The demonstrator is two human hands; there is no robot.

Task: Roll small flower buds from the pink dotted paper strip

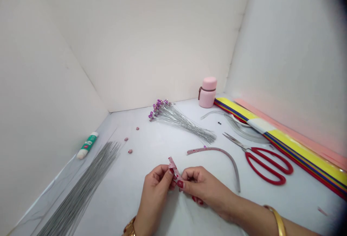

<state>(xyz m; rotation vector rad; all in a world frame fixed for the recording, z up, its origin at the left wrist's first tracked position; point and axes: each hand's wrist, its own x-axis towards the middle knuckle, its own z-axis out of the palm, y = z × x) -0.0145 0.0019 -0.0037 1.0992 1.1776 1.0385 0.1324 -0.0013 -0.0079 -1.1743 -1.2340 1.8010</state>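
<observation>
Low in the middle of the white table, my left hand (155, 185) and my right hand (202, 187) meet. Both pinch a short pink spotted paper strip (172, 165) that sticks up between the fingertips. Just beyond my right hand a longer curved strip (217, 151) of the same spotted paper lies flat on the table. Further back rests a bundle of silver wires with purple tips (177, 117).
Red-handled scissors (267, 158) lie to the right, next to a stack of coloured paper strips (292, 142) along the right wall. A pink jar (207, 92) stands at the back. A pile of plain wires (81, 189), a glue tube (87, 145) and small pink bits (130, 151) lie left.
</observation>
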